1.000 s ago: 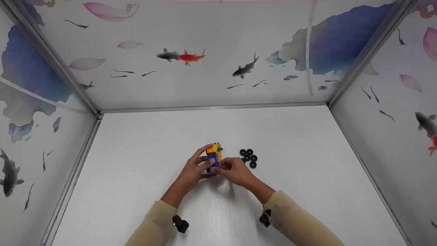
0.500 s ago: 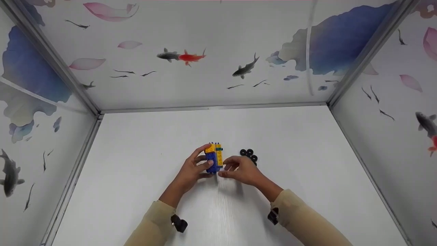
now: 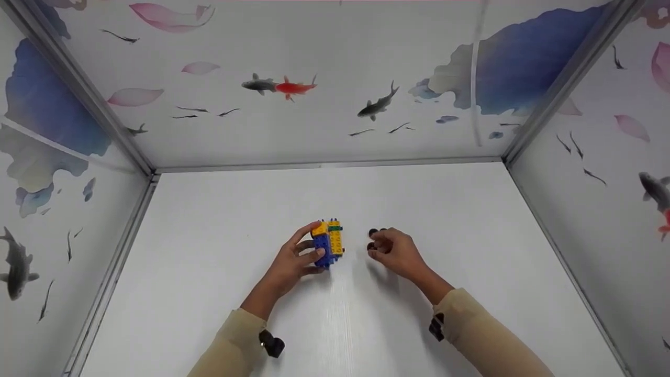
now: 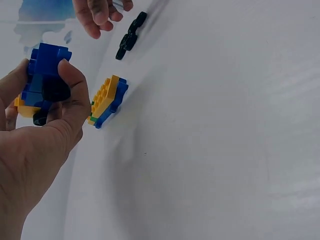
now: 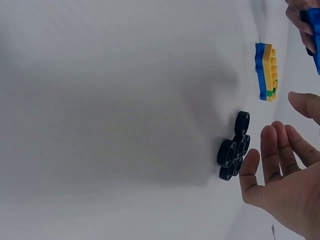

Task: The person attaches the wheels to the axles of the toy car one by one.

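My left hand grips a toy-brick vehicle, blue with a yellow end, between thumb and fingers. Black wheels show on its underside in the left wrist view. Just beyond it on the table lies a second brick build, yellow studded bricks with a green strip over a blue base. My right hand is over the loose black wheels, its fingers loosely bent and apart with nothing between them. In the head view that hand covers most of the wheels.
The white tabletop is bounded by printed wall panels at the back and both sides. A metal edge strip runs along the back. Small black cameras sit at both sleeves.
My right hand has left the brick vehicle and moved right, over the loose wheels. The left hand still holds the vehicle and has shifted slightly left, showing more of the second build.
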The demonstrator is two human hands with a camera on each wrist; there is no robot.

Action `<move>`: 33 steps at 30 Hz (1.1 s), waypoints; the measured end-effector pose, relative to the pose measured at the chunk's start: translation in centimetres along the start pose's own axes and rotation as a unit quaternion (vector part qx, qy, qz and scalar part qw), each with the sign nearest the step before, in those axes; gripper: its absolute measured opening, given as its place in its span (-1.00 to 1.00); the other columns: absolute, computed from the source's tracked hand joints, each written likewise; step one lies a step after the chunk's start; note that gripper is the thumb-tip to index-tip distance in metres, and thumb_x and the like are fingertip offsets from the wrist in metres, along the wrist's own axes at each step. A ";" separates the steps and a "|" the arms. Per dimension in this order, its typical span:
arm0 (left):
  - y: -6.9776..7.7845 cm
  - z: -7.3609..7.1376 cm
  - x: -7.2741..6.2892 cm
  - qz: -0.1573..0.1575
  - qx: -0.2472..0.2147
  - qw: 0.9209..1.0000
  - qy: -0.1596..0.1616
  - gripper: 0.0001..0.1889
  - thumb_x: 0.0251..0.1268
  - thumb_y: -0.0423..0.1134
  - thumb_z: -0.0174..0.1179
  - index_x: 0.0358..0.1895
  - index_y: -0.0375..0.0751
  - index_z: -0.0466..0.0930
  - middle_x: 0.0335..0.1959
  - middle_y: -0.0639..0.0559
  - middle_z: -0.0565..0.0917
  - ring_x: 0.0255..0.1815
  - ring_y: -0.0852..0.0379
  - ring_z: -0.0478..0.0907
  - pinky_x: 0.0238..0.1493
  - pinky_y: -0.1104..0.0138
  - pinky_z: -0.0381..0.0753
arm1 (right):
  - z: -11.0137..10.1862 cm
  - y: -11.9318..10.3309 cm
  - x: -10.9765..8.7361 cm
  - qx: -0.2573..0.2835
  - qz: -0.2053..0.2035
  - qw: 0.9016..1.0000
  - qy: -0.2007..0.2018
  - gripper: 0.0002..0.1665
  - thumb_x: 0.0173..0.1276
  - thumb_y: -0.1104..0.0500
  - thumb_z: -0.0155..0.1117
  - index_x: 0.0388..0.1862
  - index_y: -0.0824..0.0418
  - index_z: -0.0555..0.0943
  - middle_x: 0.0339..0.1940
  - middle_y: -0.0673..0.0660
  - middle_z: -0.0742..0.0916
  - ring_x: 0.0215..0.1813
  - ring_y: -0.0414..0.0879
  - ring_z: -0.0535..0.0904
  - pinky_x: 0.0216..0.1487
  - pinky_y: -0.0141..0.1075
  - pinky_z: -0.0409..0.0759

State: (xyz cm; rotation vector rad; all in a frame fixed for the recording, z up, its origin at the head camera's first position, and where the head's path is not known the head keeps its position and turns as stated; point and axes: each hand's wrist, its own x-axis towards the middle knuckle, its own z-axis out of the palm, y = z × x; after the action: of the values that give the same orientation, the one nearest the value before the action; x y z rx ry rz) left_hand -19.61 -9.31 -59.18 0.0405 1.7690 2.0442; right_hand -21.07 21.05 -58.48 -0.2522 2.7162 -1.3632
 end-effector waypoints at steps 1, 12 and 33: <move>0.0 0.0 0.0 0.000 -0.001 1.000 -0.001 -0.21 0.52 -0.11 0.47 0.69 0.44 0.33 0.56 -0.33 0.41 0.35 -0.23 0.68 0.24 0.03 0.85 | -0.2 0.4 0.0 -0.004 -0.004 1.000 0.006 -0.60 0.39 0.33 0.60 0.17 0.40 0.76 -0.04 0.25 0.79 -0.04 0.03 0.75 0.00 -0.25 0.73; -0.3 -0.2 -0.2 -0.005 -0.021 1.000 -0.004 -0.18 0.52 -0.08 0.46 0.72 0.43 0.28 0.57 -0.35 0.41 0.41 -0.25 0.66 0.30 0.01 0.82 | -0.9 2.9 0.3 -0.059 -0.010 0.997 0.056 -0.65 0.42 0.44 0.49 0.16 0.36 0.78 0.08 0.27 0.72 0.09 0.18 0.77 0.10 -0.04 0.81; -0.8 -0.3 0.0 -0.008 -0.042 0.999 -0.004 -0.14 0.51 -0.11 0.48 0.73 0.49 0.24 0.60 -0.35 0.37 0.41 -0.25 0.65 0.29 0.03 0.83 | -1.4 4.4 0.1 -0.153 -0.017 0.986 0.057 -0.72 0.45 0.48 0.42 0.09 0.38 0.84 0.15 0.28 0.74 0.13 0.22 0.65 0.17 0.06 0.78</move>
State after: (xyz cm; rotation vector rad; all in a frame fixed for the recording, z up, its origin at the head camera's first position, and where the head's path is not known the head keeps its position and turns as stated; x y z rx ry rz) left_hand -19.43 -9.52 -59.97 0.0095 1.6707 2.1017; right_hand -21.84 24.75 -61.14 -0.2500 3.0254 -0.9881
